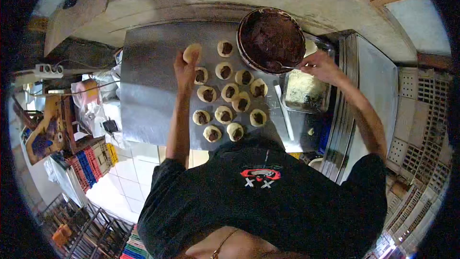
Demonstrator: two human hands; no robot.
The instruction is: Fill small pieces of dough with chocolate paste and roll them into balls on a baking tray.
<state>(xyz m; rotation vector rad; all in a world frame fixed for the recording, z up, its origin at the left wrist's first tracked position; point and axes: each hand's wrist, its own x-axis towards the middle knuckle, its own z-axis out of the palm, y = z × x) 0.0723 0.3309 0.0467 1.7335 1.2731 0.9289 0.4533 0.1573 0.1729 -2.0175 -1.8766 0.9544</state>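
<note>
My left hand (183, 69) holds a pale, flattened round of dough (191, 52) above the left part of the steel work surface (148, 81). In my right hand (318, 67) is a thin metal spoon (287, 65), its head at the chocolate-brown filling inside a large round bowl (270, 38) at the back right. Several dough rounds topped with brown filling (224, 70) are spread over the middle of the surface. Beside them lies a long white rod (286, 120). A metal tray of pale powdery stuff (304, 91) sits under my right forearm and hand.
Stacked metal trays (366, 74) stand at the right edge, near perforated crates (421, 110). A power strip (50, 71), plastic bags (112, 127) and a wooden item (45, 129) are at the left. Coloured crates (91, 165) sit on the tiled floor, with metal racks (96, 225) at lower left.
</note>
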